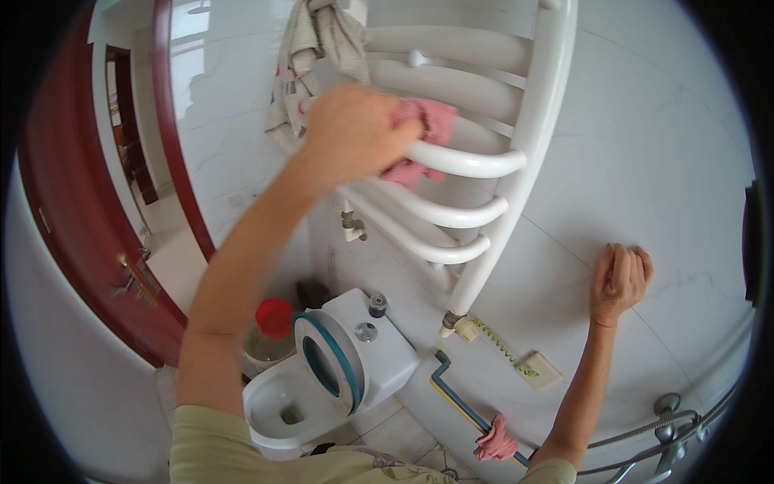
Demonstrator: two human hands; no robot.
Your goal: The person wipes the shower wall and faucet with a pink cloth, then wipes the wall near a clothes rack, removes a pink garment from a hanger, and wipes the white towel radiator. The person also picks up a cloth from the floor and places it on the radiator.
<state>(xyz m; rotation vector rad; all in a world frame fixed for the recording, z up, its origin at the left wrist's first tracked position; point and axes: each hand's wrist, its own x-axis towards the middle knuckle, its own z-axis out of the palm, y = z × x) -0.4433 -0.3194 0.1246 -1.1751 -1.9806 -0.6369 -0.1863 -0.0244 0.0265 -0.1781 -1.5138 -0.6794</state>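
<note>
My left hand (357,136) is wrapped with a pink cloth (432,121) around a curved bar of the white towel radiator (465,162), near its left side. The cloth hangs below the bar, and the fingers behind it are partly hidden. My right hand (621,281) is curled in a loose fist against the pale wall tiles, right of the radiator, with nothing visible in it. A beige towel (326,36) drapes over the radiator's upper left.
Below stand a toilet (387,357) with its lid raised and a red container (274,317). A second pink cloth (497,440) is tied on low wall pipes. Shower fittings (667,423) are at lower right, a red door (78,212) at left.
</note>
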